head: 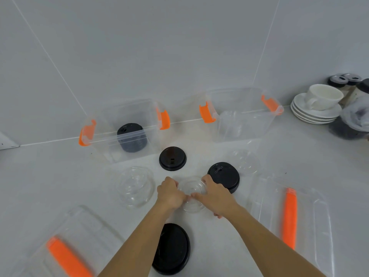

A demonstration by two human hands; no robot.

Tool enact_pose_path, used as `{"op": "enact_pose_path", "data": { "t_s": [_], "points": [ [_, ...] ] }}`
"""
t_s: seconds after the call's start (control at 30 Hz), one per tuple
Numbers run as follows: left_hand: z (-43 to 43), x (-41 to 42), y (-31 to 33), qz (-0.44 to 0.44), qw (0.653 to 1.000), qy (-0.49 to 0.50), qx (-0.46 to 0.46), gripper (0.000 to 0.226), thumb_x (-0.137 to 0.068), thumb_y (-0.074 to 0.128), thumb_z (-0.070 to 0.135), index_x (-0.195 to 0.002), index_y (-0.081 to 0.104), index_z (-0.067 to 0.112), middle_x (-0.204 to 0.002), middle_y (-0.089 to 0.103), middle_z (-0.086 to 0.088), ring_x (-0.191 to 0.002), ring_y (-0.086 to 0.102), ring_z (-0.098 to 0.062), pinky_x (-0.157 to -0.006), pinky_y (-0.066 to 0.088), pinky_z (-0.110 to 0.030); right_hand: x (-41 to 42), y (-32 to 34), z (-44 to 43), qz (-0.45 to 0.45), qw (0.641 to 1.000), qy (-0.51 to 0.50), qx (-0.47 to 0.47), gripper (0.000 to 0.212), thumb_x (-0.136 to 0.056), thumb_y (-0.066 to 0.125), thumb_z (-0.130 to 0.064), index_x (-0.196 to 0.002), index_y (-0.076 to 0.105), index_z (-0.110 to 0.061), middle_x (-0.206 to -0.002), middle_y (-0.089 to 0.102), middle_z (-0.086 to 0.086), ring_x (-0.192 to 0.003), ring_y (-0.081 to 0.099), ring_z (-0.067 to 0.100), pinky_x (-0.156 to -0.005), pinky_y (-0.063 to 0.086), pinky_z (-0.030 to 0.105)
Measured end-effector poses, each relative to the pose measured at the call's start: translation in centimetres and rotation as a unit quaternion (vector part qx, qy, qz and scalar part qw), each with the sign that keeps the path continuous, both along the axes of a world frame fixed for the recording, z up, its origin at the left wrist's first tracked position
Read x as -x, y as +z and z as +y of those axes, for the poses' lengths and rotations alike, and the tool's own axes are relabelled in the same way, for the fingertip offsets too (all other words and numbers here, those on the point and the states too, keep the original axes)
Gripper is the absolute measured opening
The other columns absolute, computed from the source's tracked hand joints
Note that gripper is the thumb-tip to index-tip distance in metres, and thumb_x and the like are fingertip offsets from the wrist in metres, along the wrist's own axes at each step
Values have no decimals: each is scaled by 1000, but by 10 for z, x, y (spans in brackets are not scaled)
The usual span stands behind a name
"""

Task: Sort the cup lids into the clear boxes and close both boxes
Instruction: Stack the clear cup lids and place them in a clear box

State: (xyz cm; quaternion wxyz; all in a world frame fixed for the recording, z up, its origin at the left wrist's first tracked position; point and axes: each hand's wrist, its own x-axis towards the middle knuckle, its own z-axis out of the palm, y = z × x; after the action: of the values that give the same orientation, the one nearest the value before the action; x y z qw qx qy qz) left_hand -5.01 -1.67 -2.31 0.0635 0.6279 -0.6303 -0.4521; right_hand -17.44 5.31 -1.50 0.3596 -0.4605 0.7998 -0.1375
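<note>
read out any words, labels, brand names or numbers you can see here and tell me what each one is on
No readable text anywhere in this view.
Black cup lids: small raised marks on top, too blurred to read.
Jar tops at the far right: dark marks, too small to tell if they are lettering.
Clear boxes, box covers and white cup: no print shows.

Motion-blurred box covers [288, 214], left one [65, 254] cut by frame edge.
</note>
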Motion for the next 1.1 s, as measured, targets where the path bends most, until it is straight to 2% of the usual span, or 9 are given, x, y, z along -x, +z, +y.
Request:
{"op": "enact_pose_path", "data": {
  "t_s": [0.1,0.23,0.37,0.43,0.5,0.63,0.9,1.0,1.1],
  "points": [
    [1,-3,5,50,998,15,-23,51,-69,79,12,-107,45,10,-107,55,-7,-97,54,-22,-84,50,-33,0,0,2,-10,1000,-8,8,47,-83,55,-50,-119,37,-25,-95,60,5,-53,54,20,-52,54,32],
    [3,-10,11,136,989,28,-54,51,-72,76,0,-112,47,10,-104,56,-6,-94,55,-20,-74,47,-24,-2,0,1,-38,999,-9,19,51,-83,56,-50,-124,36,-27,-91,61,4,-53,56,22,-51,54,31],
    [0,-19,19,221,968,65,-99,32,-69,74,-12,-90,63,10,-92,64,-12,-85,62,-25,-86,55,-39,-1,1,0,-69,997,-4,41,54,-82,57,-52,-126,36,-30,-87,59,2,-57,57,21,-49,50,29],
    [-1,-23,24,247,960,70,-111,30,-70,72,-14,-86,63,10,-88,64,-12,-82,62,-26,-87,54,-43,-1,2,-2,-71,996,3,60,56,-81,57,-55,-128,37,-32,-93,59,1,-69,58,20,-56,51,30],
    [-3,-26,30,278,949,79,-123,29,-72,69,-15,-88,62,8,-91,65,-15,-83,64,-29,-82,56,-41,-2,6,-3,-82,992,8,95,56,-83,56,-54,-132,37,-34,-92,59,-3,-77,57,17,-64,51,31],
    [-8,-23,48,340,924,96,-146,28,-74,66,-17,-92,62,4,-89,63,-16,-77,64,-27,-63,61,-31,0,21,-5,-114,978,4,177,50,-90,51,-45,-136,35,-33,-69,50,-9,-63,50,9,-62,46,29],
    [-9,11,79,381,916,101,-77,40,-72,69,-17,-107,58,-1,-98,61,-18,-79,64,-26,-57,60,-27,26,48,-14,-61,965,-58,248,45,-89,54,-43,-125,42,-18,-68,48,-4,-75,56,20,-77,50,39],
    [-9,34,90,373,922,99,-32,41,-74,68,-15,-108,55,3,-93,60,-13,-75,62,-20,-63,60,-27,44,56,-18,-61,961,-67,263,44,-90,54,-42,-122,42,-16,-68,49,-4,-73,55,20,-75,49,36],
    [-9,58,94,346,935,83,6,43,-75,70,-10,-112,54,5,-90,59,-11,-73,57,-18,-65,52,-25,67,58,-19,-58,957,-77,274,43,-89,55,-42,-122,44,-15,-66,47,-2,-67,52,18,-72,48,36]
  ]
}}
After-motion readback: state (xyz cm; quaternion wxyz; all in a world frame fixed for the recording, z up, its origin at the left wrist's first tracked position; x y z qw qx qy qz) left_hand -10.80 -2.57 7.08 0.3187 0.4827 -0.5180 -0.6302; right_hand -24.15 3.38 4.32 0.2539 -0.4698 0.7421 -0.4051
